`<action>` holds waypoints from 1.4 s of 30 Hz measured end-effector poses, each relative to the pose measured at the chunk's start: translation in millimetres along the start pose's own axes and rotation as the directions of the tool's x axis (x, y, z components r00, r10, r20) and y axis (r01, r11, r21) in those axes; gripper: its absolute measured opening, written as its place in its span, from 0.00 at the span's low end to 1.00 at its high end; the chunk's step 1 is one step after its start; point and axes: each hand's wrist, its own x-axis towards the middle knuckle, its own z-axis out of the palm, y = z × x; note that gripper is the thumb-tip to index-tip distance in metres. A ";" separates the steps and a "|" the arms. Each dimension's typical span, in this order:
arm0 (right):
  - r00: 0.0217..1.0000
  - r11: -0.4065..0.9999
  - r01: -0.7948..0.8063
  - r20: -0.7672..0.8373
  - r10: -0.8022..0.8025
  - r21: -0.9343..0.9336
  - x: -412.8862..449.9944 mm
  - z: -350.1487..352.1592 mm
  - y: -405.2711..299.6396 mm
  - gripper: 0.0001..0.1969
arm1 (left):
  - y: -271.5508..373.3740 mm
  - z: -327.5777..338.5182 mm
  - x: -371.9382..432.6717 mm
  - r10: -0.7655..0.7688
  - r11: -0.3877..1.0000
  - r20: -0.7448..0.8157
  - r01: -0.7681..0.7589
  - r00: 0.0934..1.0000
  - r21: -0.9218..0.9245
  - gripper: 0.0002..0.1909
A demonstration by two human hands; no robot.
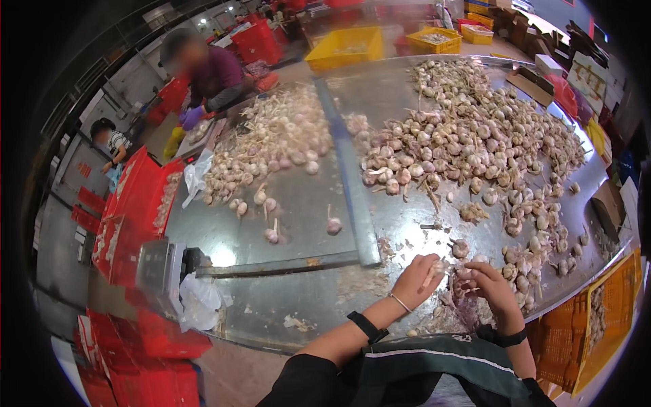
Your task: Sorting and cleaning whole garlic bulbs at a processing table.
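Note:
My left hand (417,282) is closed around a garlic bulb (434,274) near the front edge of a metal table (285,213). Facing it, my right hand (491,287) has its fingers curled over another garlic bulb (464,274); their grip is partly hidden. A single bulb (460,248) lies just beyond both hands. Loose papery skins (432,320) are scattered beneath and around them. A large heap of garlic (473,137) covers the far right of the table, and more bulbs (529,254) lie beside my right hand. Left of a metal divider (346,173) is a second garlic pile (285,127).
A scale (161,269) and plastic bags (201,302) stand at the left corner. Red crates (135,203) line the left side, where a person in purple gloves (213,76) works. Orange crates (585,325) stand at the right edge, yellow crates (346,48) beyond the far edge.

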 end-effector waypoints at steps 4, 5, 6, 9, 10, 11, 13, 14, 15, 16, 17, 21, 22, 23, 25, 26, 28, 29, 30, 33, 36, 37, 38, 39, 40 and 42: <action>0.970 0.802 -0.136 0.244 -0.013 0.581 2.9 7.7 6.7 0.24 | 53.5 -4.8 19.0 0.130 0.983 0.165 -0.104 0.978 -0.154 0.25; 0.972 0.796 -0.129 0.233 -0.015 0.591 3.9 11.1 10.9 0.24 | 57.8 3.8 19.7 0.237 0.971 0.142 -0.233 0.961 -0.049 0.29; 0.988 0.721 -0.126 0.151 0.030 0.681 4.4 15.5 13.1 0.24 | 62.6 10.2 21.1 0.352 0.931 0.136 -0.362 0.926 0.054 0.34; 0.982 0.477 -0.186 0.173 0.071 0.859 -3.6 14.7 1.5 0.21 | 65.6 12.1 21.2 0.349 0.919 0.264 -0.384 0.899 0.093 0.43; 0.983 0.566 -0.148 0.185 -0.007 0.811 0.6 2.1 18.7 0.21 | 64.6 9.2 26.2 0.360 0.922 0.383 -0.388 0.851 -0.006 0.48; 0.980 0.646 -0.101 0.188 -0.067 0.757 0.3 -14.8 37.3 0.21 | 64.8 7.5 22.1 0.334 0.927 0.396 -0.375 0.855 0.027 0.49; 0.992 0.630 -0.125 0.086 0.092 0.767 2.7 -30.3 41.6 0.19 | 58.1 0.6 20.4 0.279 0.932 0.435 -0.351 0.856 0.093 0.46; 0.997 0.546 -0.076 0.061 0.046 0.835 -1.0 -39.2 38.2 0.19 | 51.6 -4.6 18.1 0.244 0.935 0.417 -0.327 0.876 0.139 0.45; 0.999 0.463 -0.034 0.044 -0.011 0.886 -5.2 -52.1 32.7 0.19 | 45.0 -10.9 13.1 0.207 0.942 0.390 -0.291 0.897 0.170 0.43; 0.989 0.442 0.145 -0.148 -0.028 0.885 -18.4 -69.4 23.0 0.19 | 34.7 -14.1 9.1 0.160 0.948 0.355 -0.244 0.921 0.206 0.42; 0.946 0.423 0.308 -0.322 -0.039 0.852 -29.8 -89.6 13.0 0.20 | 25.9 -14.8 7.1 0.164 0.949 0.385 -0.252 0.908 0.190 0.42; 0.303 0.016 0.932 -0.753 -0.584 0.362 -126.2 -246.7 39.8 0.17 | 13.3 1.0 7.2 0.068 0.958 0.426 -0.178 0.902 0.224 0.41; 0.116 -0.081 0.984 -0.919 -0.377 0.157 -141.3 -256.6 38.4 0.20 | 12.5 3.3 9.2 0.071 0.950 0.449 -0.198 0.891 0.242 0.41; 0.147 -0.172 0.957 -0.901 -0.408 0.234 -163.4 -284.9 67.9 0.20 | 14.7 8.7 12.4 0.093 0.944 0.479 -0.231 0.873 0.237 0.41; 0.187 -0.250 0.914 -0.877 -0.443 0.321 -169.6 -309.6 86.4 0.21 | 20.0 21.3 18.0 0.076 0.941 0.501 -0.229 0.862 0.250 0.43; 0.258 -0.047 0.958 -0.918 -0.301 0.284 -151.3 -304.2 73.6 0.20 | 23.7 27.0 21.8 0.072 0.921 0.545 -0.265 0.836 0.286 0.44; 0.403 0.433 0.848 -0.903 -0.148 0.307 -114.3 -285.8 53.4 0.18 | 28.7 40.8 28.0 0.058 0.901 0.585 -0.295 0.809 0.319 0.44; 0.510 0.665 0.677 -0.852 -0.117 0.314 -94.2 -267.6 36.7 0.18 | 30.5 47.6 31.0 0.061 0.873 0.622 -0.344 0.781 0.346 0.45; 0.577 0.765 0.576 -0.807 -0.129 0.289 -75.1 -251.8 20.3 0.17 | 31.7 50.5 31.1 0.060 0.841 0.653 -0.391 0.755 0.374 0.45; 0.635 0.903 0.408 -0.753 -0.174 0.135 -27.2 -249.9 -7.1 0.15 | 26.4 58.7 26.5 -0.038 0.807 0.660 -0.366 0.750 0.463 0.44; 0.581 0.958 0.233 -0.767 -0.273 -0.165 20.0 -287.5 -16.4 0.13 | 14.5 64.7 25.1 -0.016 0.798 0.644 -0.379 0.765 0.469 0.43; 0.551 0.936 0.111 -0.763 -0.338 -0.335 38.4 -297.2 -17.2 0.12 | 10.9 65.0 25.3 -0.020 0.798 0.642 -0.374 0.767 0.472 0.43; 0.555 0.936 0.111 -0.760 -0.338 -0.335 55.5 -305.4 -16.1 0.12 | 7.5 65.2 25.5 -0.020 0.790 0.636 -0.378 0.772 0.483 0.42; 0.538 0.826 -0.050 -0.711 -0.452 -0.562 75.3 -310.9 -16.0 0.12 | 4.8 64.0 25.9 -0.025 0.781 0.626 -0.376 0.780 0.499 0.42; 0.536 0.641 -0.213 -0.637 -0.555 -0.737 89.6 -317.2 -12.5 0.12 | 4.2 64.9 26.5 -0.028 0.783 0.622 -0.370 0.782 0.500 0.42; 0.628 0.626 -0.249 -0.615 -0.477 -0.740 110.1 -329.1 4.8 0.16 | 5.6 67.6 27.8 -0.027 0.773 0.625 -0.380 0.781 0.509 0.40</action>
